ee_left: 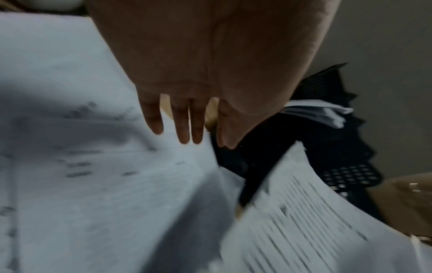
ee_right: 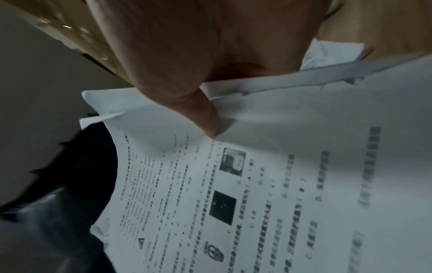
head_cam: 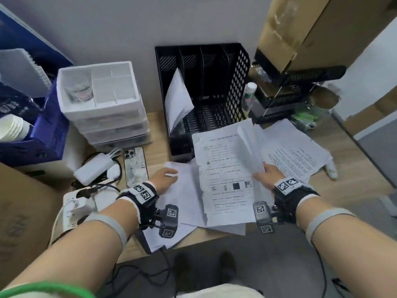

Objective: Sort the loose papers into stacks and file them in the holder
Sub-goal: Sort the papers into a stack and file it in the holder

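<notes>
papers are the centre of it: a printed sheaf with text and small pictures is pinched along its right edge by the right hand, thumb pressed on top and the other fingers hidden beneath, so the sheaf sits raised off the desk. the page above the thumb curls upward. just right of that grip more loose printed sheets lie fanned on the desk, and under and to the left of the held sheaf lie further sheets.

the left hand rests flat on those left sheets, fingers straight and slightly spread, gripping nothing.

beyond both hands stands the black mesh holder, its front base close to the top edge of the held sheaf; a folded white sheet leans in its leftmost slot. left of the left hand lie a phone and a white charger, with white drawers behind them.
</notes>
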`<action>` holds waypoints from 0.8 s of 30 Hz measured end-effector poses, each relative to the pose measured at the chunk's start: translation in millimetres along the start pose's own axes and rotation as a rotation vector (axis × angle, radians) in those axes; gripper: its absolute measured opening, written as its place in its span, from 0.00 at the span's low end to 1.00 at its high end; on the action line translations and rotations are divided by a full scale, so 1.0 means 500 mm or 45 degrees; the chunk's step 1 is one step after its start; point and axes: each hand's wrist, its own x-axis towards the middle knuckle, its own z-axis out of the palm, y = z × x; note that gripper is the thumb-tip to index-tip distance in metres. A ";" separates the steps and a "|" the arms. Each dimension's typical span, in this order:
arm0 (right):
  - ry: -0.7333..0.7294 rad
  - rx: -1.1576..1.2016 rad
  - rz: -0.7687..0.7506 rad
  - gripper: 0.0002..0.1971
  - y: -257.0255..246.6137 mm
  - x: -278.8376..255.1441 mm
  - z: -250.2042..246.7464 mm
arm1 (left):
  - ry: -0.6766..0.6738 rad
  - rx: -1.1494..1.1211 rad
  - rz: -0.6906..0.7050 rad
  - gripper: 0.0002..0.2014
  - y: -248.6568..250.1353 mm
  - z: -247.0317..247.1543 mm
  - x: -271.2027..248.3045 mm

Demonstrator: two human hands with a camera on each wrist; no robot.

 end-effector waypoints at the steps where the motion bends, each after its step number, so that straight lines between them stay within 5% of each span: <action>1: 0.004 -0.032 0.044 0.17 0.027 0.007 0.003 | 0.027 0.105 -0.036 0.18 -0.023 -0.003 0.006; 11: -0.187 -0.388 0.332 0.13 0.148 0.093 0.052 | 0.263 0.366 -0.308 0.32 -0.103 0.020 0.046; 16: -0.272 -0.442 0.211 0.11 0.133 0.116 0.056 | 0.098 0.313 -0.377 0.30 -0.092 0.031 0.044; 19: -0.270 -0.429 0.172 0.14 0.127 0.127 0.050 | 0.028 0.317 -0.280 0.25 -0.094 0.042 0.039; 24: -0.153 -0.478 0.090 0.14 0.125 0.144 0.024 | 0.177 0.219 -0.055 0.20 -0.068 0.044 0.032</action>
